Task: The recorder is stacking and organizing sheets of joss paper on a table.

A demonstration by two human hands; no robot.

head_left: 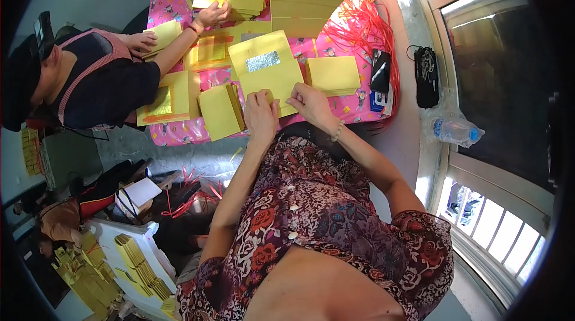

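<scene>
A yellow paper sheet (272, 84) with a silver foil patch lies in front of me at the table's near edge. My left hand (262, 114) has its fingers closed at the sheet's near edge. Beside it, my right hand (309, 104) pinches the same edge between thumb and fingers; a beaded bracelet circles that wrist. To the left of the sheet leans a bundle of folded yellow paper (218, 112). On its right sits another folded pile (333, 75). Part of the sheet's near edge is hidden under my fingers.
A tall yellow paper stack (308, 6) stands at the back of the pink patterned table cover (353, 105). Red plastic strings (362, 30) and a black phone (380, 71) lie at the right. A co-worker's hand (212, 15) handles paper at the left. A plastic bottle (458, 132) rests beside the window.
</scene>
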